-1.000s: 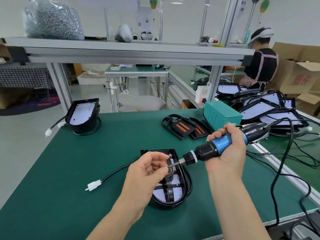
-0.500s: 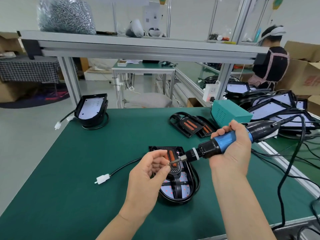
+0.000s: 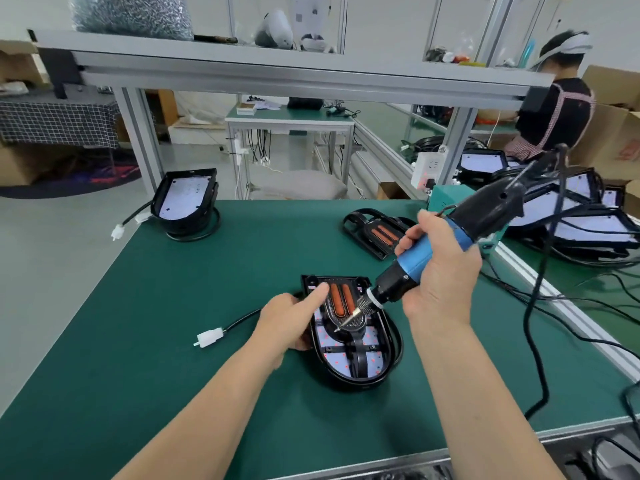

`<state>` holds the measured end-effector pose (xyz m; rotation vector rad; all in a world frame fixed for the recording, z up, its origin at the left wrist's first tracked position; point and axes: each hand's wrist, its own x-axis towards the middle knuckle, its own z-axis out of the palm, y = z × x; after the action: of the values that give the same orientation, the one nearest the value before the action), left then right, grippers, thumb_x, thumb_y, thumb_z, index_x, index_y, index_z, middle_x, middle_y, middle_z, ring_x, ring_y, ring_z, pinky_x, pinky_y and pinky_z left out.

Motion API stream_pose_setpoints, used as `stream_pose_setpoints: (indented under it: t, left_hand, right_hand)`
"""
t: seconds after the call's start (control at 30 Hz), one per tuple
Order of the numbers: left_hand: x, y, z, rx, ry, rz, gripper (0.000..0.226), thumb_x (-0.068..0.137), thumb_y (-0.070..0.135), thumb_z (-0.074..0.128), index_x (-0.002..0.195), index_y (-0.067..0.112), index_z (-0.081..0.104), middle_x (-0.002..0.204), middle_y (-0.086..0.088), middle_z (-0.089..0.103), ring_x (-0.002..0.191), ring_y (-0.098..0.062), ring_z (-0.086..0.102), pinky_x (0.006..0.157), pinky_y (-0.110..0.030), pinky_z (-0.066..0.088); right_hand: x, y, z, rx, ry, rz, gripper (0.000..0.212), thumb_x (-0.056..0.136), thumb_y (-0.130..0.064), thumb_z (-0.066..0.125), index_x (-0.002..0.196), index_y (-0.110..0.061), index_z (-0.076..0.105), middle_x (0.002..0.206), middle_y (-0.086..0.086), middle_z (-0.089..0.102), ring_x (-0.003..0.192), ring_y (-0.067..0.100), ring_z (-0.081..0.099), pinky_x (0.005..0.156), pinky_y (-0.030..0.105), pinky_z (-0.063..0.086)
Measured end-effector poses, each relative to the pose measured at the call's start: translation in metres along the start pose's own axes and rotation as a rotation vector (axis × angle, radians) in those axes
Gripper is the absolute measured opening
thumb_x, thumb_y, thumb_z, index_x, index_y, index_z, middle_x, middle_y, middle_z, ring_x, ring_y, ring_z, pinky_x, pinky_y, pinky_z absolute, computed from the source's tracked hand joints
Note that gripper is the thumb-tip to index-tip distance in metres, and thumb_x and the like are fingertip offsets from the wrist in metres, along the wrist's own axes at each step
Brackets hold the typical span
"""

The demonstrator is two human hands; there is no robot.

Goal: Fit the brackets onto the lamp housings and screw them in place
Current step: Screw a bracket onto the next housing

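Note:
A black lamp housing lies open side up on the green table, just ahead of me. A black bracket with two orange strips sits inside it. My left hand holds the housing's left edge, its forefinger stretched out along the bracket's top left. My right hand grips a blue and black electric screwdriver, tilted down to the left. Its bit tip touches the bracket near the middle of the housing. Whether a screw sits on the bit is too small to tell.
The housing's cable ends in a white plug on its left. Another housing stands at the table's far left corner. Spare brackets lie at the far right. Several housings and cables pile up on the right, where a person works.
My left hand let go of the bit tip and dropped to the housing's left edge. The screwdriver swung more upright and its tip came down onto the bracket.

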<state>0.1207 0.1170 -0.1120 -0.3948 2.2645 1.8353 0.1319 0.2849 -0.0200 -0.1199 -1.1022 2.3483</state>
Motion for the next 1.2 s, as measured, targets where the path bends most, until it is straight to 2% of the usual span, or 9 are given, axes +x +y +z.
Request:
stream_pose_setpoints:
  t: [0.1,0.2,0.4,0.6,0.73,0.9,1.0,1.1,1.2]
  left_hand:
    - [0.004,0.003,0.007,0.023,-0.13,-0.011,0.04,0.079,0.05,0.078,0.095,0.014,0.075,0.09,-0.004,0.078,0.083,-0.021,0.075,0.07,-0.039,0.064]
    - [0.007,0.002,0.009,0.053,-0.159,0.003,0.038,0.08,0.042,0.08,0.101,0.012,0.075,0.091,-0.005,0.079,0.09,-0.026,0.075,0.086,-0.047,0.06]
    - [0.008,0.001,0.013,0.015,-0.118,-0.002,0.038,0.079,0.039,0.082,0.097,0.007,0.075,0.087,-0.009,0.078,0.076,-0.025,0.072,0.067,-0.033,0.049]
    - [0.009,-0.001,0.013,0.007,-0.109,-0.007,0.045,0.077,0.041,0.083,0.099,0.004,0.072,0.093,-0.014,0.077,0.074,-0.026,0.068,0.064,-0.031,0.047]
    - [0.01,-0.001,0.012,-0.001,-0.116,-0.007,0.045,0.076,0.043,0.084,0.099,0.005,0.073,0.091,-0.01,0.078,0.085,-0.031,0.073,0.066,-0.032,0.048]
    - [0.012,-0.003,0.013,-0.003,-0.134,0.006,0.031,0.074,0.043,0.084,0.081,0.016,0.071,0.081,-0.007,0.077,0.066,-0.022,0.067,0.058,-0.028,0.046]
    - [0.012,-0.003,0.014,0.0,-0.127,0.018,0.045,0.064,0.048,0.084,0.085,0.011,0.069,0.077,-0.009,0.072,0.065,-0.023,0.062,0.059,-0.03,0.044]
    - [0.009,0.0,0.014,0.005,-0.133,0.025,0.071,0.038,0.057,0.075,0.089,0.007,0.066,0.079,-0.011,0.067,0.069,-0.024,0.06,0.062,-0.034,0.043]
    - [0.01,0.0,0.014,0.024,-0.131,0.027,0.079,0.033,0.056,0.071,0.091,0.005,0.063,0.084,-0.012,0.064,0.074,-0.024,0.057,0.064,-0.035,0.043]
  right_hand:
    - [-0.005,0.008,0.004,-0.08,-0.063,-0.033,0.015,0.087,0.002,0.067,0.082,-0.008,0.056,0.061,0.005,0.055,0.051,0.019,0.051,0.049,0.026,0.045]
    - [-0.007,0.014,0.007,-0.123,-0.105,-0.039,0.012,0.088,0.005,0.066,0.088,-0.003,0.058,0.066,0.007,0.054,0.054,0.019,0.05,0.05,0.026,0.046]
    - [-0.009,0.019,0.014,-0.141,-0.143,-0.02,0.013,0.088,0.009,0.065,0.088,-0.002,0.057,0.068,0.008,0.054,0.053,0.018,0.05,0.049,0.027,0.046]
    - [-0.011,0.022,0.016,-0.147,-0.177,0.004,0.012,0.088,0.006,0.066,0.088,-0.002,0.057,0.068,0.01,0.052,0.053,0.019,0.049,0.048,0.027,0.046]
    - [-0.01,0.023,0.017,-0.175,-0.197,0.028,0.015,0.088,0.006,0.066,0.083,-0.005,0.057,0.064,0.008,0.053,0.052,0.02,0.049,0.048,0.027,0.046]
    - [-0.01,0.025,0.022,-0.202,-0.26,0.032,0.013,0.082,-0.002,0.07,0.085,-0.004,0.058,0.062,0.007,0.056,0.05,0.02,0.05,0.048,0.025,0.046]
    - [-0.012,0.03,0.028,-0.241,-0.305,0.045,0.021,0.074,-0.009,0.071,0.088,-0.001,0.059,0.063,0.009,0.056,0.048,0.019,0.051,0.048,0.024,0.045]
    - [-0.012,0.033,0.031,-0.263,-0.368,0.054,0.022,0.074,-0.009,0.072,0.09,0.0,0.06,0.064,0.009,0.055,0.049,0.019,0.052,0.049,0.024,0.046]
    - [-0.011,0.034,0.032,-0.277,-0.429,0.063,0.018,0.077,-0.008,0.071,0.087,-0.001,0.058,0.061,0.006,0.056,0.048,0.019,0.052,0.048,0.023,0.045]
